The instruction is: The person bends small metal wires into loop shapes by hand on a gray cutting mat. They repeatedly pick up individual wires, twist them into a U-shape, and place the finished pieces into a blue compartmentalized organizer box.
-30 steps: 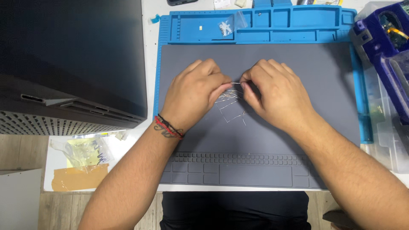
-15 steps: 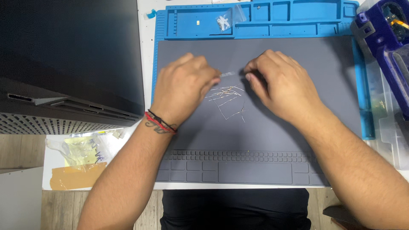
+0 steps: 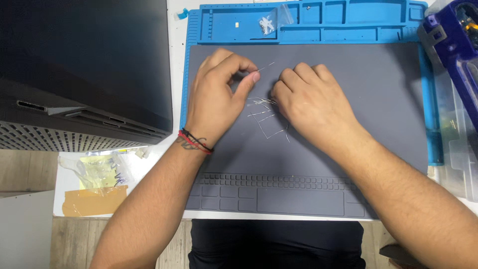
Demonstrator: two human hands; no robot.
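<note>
Now | left hand (image 3: 219,94) pinches thin wire (image 3: 265,66), tip up-right | right hand (image 3: 308,102) fingertips on wire pile (image 3: 266,117)

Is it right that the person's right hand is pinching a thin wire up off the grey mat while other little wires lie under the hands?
Not quite. In the head view it is the left hand that pinches the thin wire above the grey mat. The right hand rests down by the loose wires lying on the mat.
</note>
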